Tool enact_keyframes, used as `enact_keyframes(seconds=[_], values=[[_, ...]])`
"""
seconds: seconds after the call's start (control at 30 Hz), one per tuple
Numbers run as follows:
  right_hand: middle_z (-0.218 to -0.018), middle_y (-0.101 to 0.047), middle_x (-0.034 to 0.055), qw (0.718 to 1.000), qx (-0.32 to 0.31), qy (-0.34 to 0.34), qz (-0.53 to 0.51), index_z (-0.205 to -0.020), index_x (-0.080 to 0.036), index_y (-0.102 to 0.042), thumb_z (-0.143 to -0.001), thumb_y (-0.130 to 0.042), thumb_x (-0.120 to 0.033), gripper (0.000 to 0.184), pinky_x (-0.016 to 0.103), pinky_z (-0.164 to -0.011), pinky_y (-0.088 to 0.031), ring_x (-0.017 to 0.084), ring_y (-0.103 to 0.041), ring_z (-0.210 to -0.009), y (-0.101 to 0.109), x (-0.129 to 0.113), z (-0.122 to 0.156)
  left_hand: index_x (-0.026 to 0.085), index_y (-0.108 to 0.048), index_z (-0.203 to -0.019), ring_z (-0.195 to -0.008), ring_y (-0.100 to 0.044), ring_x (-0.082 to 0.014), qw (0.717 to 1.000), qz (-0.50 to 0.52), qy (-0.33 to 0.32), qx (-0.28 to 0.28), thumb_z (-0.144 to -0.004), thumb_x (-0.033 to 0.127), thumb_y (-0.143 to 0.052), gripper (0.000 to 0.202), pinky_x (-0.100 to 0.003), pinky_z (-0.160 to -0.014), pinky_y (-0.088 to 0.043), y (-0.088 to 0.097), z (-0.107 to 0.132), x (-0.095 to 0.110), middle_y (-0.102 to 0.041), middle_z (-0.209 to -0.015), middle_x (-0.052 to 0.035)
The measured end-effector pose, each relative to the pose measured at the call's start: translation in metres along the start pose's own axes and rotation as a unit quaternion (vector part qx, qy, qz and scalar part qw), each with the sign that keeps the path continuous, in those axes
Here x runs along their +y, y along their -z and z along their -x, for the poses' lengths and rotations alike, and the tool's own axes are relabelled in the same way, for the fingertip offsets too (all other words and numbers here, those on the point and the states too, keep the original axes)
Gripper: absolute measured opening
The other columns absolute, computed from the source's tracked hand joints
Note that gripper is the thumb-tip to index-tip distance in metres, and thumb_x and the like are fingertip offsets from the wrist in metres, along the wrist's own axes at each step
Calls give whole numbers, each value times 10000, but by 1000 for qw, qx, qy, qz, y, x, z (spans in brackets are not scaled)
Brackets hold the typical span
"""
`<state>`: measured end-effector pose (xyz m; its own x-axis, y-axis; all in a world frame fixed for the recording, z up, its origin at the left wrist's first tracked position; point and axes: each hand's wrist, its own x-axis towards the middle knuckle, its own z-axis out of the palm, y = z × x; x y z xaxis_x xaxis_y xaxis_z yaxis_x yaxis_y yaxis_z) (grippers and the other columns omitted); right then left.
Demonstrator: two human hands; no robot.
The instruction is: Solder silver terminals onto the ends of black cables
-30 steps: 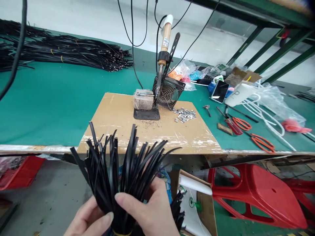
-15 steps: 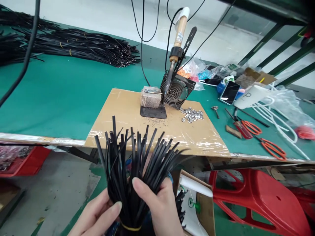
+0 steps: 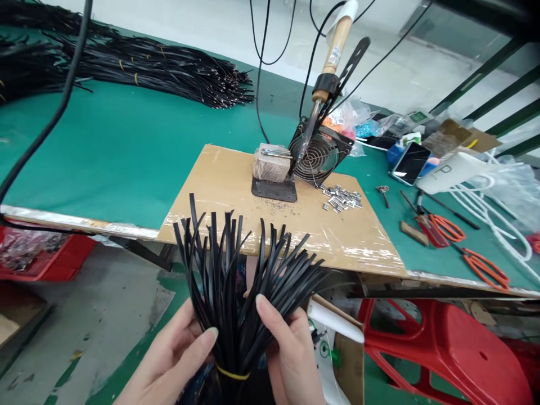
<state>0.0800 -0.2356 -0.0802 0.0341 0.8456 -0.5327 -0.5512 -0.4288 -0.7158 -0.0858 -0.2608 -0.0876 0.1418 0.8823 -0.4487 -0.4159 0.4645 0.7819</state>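
Observation:
A bundle of flat black cables (image 3: 230,281) stands upright in front of the table edge, its loose ends fanned out at the top. Lower down, a yellow rubber band (image 3: 233,373) cinches it. My left hand (image 3: 177,349) grips the bundle's left side, thumb lying across the front strands. On the other side my right hand (image 3: 289,343) holds the right-hand strands, its thumb pressed near the split in the fan. The fingers behind the bundle are partly hidden. Beyond the bundle, a soldering iron (image 3: 324,87) leans in its stand on a cardboard sheet (image 3: 202,185).
A small fan (image 3: 314,160) and a pile of metal connectors (image 3: 342,198) sit beside the iron. Orange-handled scissors (image 3: 485,267) and a phone (image 3: 411,163) lie at right. More black cable bundles (image 3: 169,70) lie at the back left. A red stool (image 3: 455,349) stands below the table.
The view has shifted, so the table things appear farther right. The fanned strands have parted wider in the middle, and my right thumb sits a little farther from the left one.

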Motion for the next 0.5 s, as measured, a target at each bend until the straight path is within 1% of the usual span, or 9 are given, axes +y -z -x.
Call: enact_keyframes(seconds=[0.07,0.13,0.2,0.27,0.3,0.33,0.4,0.5], values=[[-1085,-865,33,1000,4,-2,10,-966,-238,-783,-745,-974,-472,375,370,-972,-632,259,-790,-1076,-3,-3,2,308,-598,-1552,-1366,-663,-405,1000,-17,-6,2,-869,484,-837,745,-500,-1121,-565,0,1,1,-772,-1385,-110],[-1082,-866,36,999,3,9,39,-1001,-234,-798,-729,-974,-491,413,346,-959,-631,262,-790,-1080,-9,-8,5,304,-636,-1517,-1353,-672,-407,999,-37,-3,-3,-884,471,-825,681,-479,-1072,-602,0,3,2,-782,-1365,-108],[-1024,-869,44,995,-20,18,92,-1020,-215,-808,-632,-1028,-431,495,342,-892,-651,279,-803,-1008,-17,-13,8,305,-688,-1463,-1346,-676,-412,999,-52,1,-14,-870,448,-842,629,-463,-1037,-623,0,5,3,-789,-1352,-100],[-938,-869,45,990,-47,15,133,-979,-199,-812,-547,-1061,-324,515,357,-812,-671,296,-813,-911,-24,-17,10,306,-712,-1436,-1361,-666,-409,998,-55,0,-22,-863,432,-852,603,-468,-1056,-612,-1,7,4,-788,-1356,-93],[-913,-868,46,988,-56,10,140,-953,-195,-813,-544,-1058,-293,487,367,-794,-677,301,-816,-884,-27,-17,10,307,-713,-1435,-1377,-655,-404,998,-54,-4,-24,-869,433,-846,595,-475,-1079,-597,-1,7,5,-785,-1361,-91],[-909,-869,48,989,-58,8,136,-937,-195,-814,-571,-1047,-291,445,373,-797,-680,301,-820,-883,-29,-17,10,310,-708,-1443,-1397,-639,-399,998,-52,-10,-22,-878,441,-836,594,-481,-1105,-579,-1,7,6,-781,-1369,-88],[-941,-874,52,993,-46,15,107,-945,-201,-811,-657,-1011,-335,375,373,-847,-677,288,-825,-918,-31,-14,10,322,-696,-1459,-1431,-612,-386,998,-50,-27,-11,-902,473,-803,587,-482,-1151,-543,-1,7,7,-773,-1388,-77],[-958,-875,46,998,-22,8,55,-965,-217,-789,-700,-998,-356,365,364,-859,-671,265,-827,-921,-28,-8,8,340,-722,-1428,-1442,-604,-372,998,-38,-43,2,-922,502,-772,533,-465,-1189,-509,1,8,6,-759,-1415,-53]])
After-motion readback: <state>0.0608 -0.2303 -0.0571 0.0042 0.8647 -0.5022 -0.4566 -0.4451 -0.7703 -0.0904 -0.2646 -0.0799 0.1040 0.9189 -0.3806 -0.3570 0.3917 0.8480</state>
